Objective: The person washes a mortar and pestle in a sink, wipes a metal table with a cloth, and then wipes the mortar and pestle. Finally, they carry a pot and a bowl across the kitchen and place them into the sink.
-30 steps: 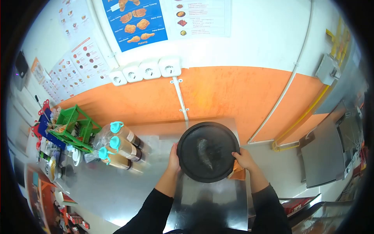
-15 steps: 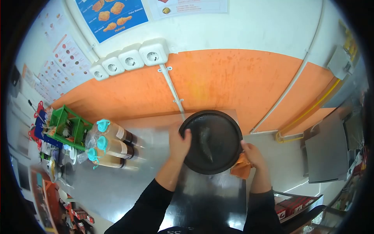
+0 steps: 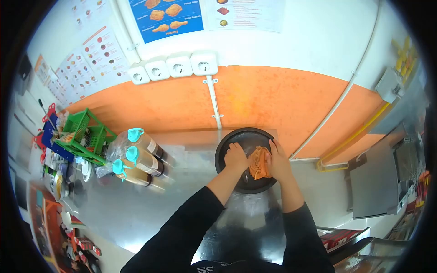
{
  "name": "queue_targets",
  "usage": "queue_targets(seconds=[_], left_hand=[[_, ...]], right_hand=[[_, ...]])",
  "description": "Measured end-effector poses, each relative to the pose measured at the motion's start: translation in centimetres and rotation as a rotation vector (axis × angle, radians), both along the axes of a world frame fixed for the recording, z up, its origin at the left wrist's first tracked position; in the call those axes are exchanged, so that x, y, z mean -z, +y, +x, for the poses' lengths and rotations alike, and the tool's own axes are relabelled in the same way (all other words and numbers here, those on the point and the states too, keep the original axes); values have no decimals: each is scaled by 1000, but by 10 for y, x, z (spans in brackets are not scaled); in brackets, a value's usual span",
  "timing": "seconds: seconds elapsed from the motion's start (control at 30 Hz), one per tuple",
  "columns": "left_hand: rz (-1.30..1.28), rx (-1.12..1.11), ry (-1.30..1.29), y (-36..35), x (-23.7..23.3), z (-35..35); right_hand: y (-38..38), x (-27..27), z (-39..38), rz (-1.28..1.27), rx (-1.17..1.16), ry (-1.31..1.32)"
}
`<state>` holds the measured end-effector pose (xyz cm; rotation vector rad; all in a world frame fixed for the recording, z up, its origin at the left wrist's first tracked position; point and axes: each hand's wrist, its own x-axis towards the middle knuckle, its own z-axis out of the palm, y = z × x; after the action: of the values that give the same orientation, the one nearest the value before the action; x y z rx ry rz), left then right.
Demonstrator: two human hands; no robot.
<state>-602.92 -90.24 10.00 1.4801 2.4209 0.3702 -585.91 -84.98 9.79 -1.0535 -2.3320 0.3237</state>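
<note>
A round black pan (image 3: pixel 223 182) lies on the steel table close to the wall. Over its right half my right hand (image 3: pixel 278 164) holds a bunched orange cloth (image 3: pixel 259 166), with fingers along the cloth's right side. My left hand (image 3: pixel 236 159) is inside the pan's left half, fingers curled downward, its thumb side against the cloth's left edge. What its fingers grip, if anything, is hidden. Part of the dark pan bottom shows above and below the hands.
Several bottles with turquoise caps (image 3: pixel 144 157) stand left on the steel table (image 3: pixel 182 200), beside a green basket (image 3: pixel 86 136). Wall sockets (image 3: pixel 180 66) and a conduit (image 3: pixel 214 102) are behind. The table's right edge drops to the floor (image 3: pixel 314 191).
My left hand has gone from the pan's left rim into the pan. My right hand has brought the orange cloth from beside the right rim over the pan. The view has shifted slightly.
</note>
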Motion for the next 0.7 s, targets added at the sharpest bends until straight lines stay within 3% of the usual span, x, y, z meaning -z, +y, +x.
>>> queue_targets(seconds=[0.1, 0.17, 0.2, 0.27, 0.3, 0.37, 0.43, 0.5, 0.53, 0.6, 0.63, 0.7], left_hand=[[-47, 8, 11, 8, 11, 2], [50, 1, -53, 4, 18, -3], [46, 1, -57, -2, 14, -5], [310, -105, -74, -14, 3, -18], [301, -98, -71, -19, -2, -27], [497, -148, -165, -34, -16, -45], [505, -159, -299, -49, -34, -60], [506, -180, -435, -65, -51, -67], [429, -222, -467, -71, -59, -69], [352, -258, -493, -76, -63, -73], [374, -261, -525, -78, -59, -75], [381, -262, -558, -82, -53, -78]], right_hand=[[-6, 10, -7, 61, -72, 4], [-23, 15, -16, -130, -70, -203], [-30, 19, -17, -58, -51, -308], [-28, 32, -15, 37, -77, -352], [-28, 42, -15, 127, -106, -396], [-22, 55, -10, 60, -132, -427], [-1, 56, -18, 28, -161, -455], [9, 53, -28, -582, 28, 89], [4, 53, -34, -583, 26, 92], [-27, 30, -64, -393, -105, -170], [-51, 26, -74, -247, -168, -546], [-63, 34, -74, -142, -202, -491]])
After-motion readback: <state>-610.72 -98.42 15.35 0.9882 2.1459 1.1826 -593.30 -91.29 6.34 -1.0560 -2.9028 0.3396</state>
